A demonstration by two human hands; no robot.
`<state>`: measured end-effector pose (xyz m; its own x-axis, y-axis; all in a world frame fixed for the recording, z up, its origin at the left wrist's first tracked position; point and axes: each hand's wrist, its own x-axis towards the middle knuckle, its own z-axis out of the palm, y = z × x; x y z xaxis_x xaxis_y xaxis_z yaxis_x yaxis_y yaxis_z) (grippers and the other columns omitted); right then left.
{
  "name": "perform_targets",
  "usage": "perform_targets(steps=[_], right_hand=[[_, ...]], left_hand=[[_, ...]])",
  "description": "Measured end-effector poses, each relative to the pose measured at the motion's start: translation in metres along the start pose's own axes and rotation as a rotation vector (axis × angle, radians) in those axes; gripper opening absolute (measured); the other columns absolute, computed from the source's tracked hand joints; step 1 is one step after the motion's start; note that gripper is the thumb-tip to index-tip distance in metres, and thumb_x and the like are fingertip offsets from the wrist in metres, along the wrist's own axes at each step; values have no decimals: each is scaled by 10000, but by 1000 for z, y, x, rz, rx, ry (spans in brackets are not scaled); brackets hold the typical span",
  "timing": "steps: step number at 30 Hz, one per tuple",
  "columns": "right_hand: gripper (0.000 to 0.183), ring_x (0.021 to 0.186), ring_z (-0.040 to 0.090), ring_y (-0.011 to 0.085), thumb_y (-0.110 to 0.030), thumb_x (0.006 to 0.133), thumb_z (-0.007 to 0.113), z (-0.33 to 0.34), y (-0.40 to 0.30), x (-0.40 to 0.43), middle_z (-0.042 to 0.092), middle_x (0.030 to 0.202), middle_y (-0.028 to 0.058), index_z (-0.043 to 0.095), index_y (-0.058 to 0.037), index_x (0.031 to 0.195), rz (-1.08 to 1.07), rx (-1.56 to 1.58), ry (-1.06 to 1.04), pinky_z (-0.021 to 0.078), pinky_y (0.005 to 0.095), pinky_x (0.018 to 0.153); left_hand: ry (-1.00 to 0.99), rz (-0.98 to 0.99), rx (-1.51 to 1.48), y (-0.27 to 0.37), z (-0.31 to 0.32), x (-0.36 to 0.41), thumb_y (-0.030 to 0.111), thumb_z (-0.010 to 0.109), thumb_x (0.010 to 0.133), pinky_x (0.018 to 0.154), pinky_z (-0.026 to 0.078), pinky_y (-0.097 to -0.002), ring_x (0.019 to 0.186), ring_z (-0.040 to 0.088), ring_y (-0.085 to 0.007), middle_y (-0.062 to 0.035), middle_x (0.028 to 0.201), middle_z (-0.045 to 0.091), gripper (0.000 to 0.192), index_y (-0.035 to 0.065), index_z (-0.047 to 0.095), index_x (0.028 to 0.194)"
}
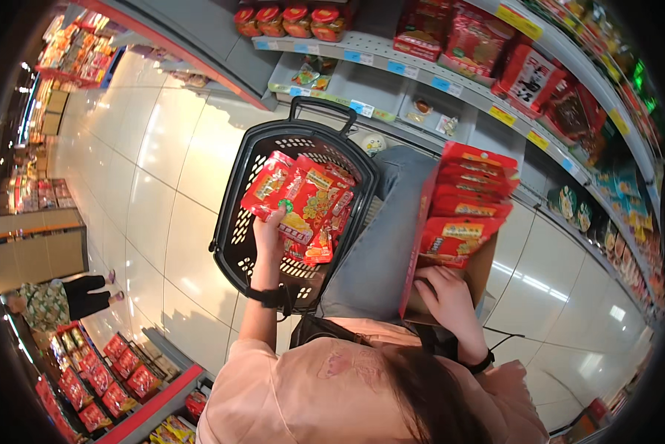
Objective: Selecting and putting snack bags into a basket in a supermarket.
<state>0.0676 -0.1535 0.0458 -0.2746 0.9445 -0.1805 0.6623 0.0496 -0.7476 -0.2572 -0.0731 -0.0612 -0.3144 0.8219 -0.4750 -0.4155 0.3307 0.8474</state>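
Observation:
A black plastic shopping basket (pixel 229 161) stands on the floor in front of me, left of my bent leg. Several red snack packets (pixel 321 194) lie heaped in it. My left hand (pixel 269 233) reaches into the basket, its fingers closed on the near edge of a red packet (pixel 265 186). On my lap at the right rests an open cardboard box (pixel 413 250), holding a row of similar red packets (pixel 465 205) that stand upright. My right hand (pixel 446 294) is at the box's near end, just below the front packet; part of its fingers is hidden inside.
Store shelves (pixel 354 53) with jars (pixel 296 22) and red bags (pixel 529 77) curve along the top and right. A low shelf tray (pixel 368 83) is close beyond the basket. At the far left a person (pixel 60 299) is in the tiled aisle, near a display of red packets (pixel 102 377).

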Motion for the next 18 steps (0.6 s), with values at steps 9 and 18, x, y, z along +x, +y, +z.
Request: perform_targets(steps=[9, 18], right_hand=[[308, 843, 561, 230, -76, 751, 571, -10, -9, -20, 577, 870, 105, 474, -32, 1040, 10, 313, 273, 433, 303, 736], [382, 840, 564, 164, -37, 751, 576, -12, -3, -22, 566, 876, 99, 406, -14, 1092, 40, 865, 276, 433, 260, 749]], left_hand=[[-235, -55, -127, 58, 109, -104, 35, 546, 772, 761, 453, -312, 865, 559, -180, -87, 978, 549, 308, -9, 437, 1057], [-340, 24, -41, 60, 123, -131, -6, 559, 734, 804, 431, -317, 908, 537, -183, -94, 1011, 528, 376, 2, 401, 1075]])
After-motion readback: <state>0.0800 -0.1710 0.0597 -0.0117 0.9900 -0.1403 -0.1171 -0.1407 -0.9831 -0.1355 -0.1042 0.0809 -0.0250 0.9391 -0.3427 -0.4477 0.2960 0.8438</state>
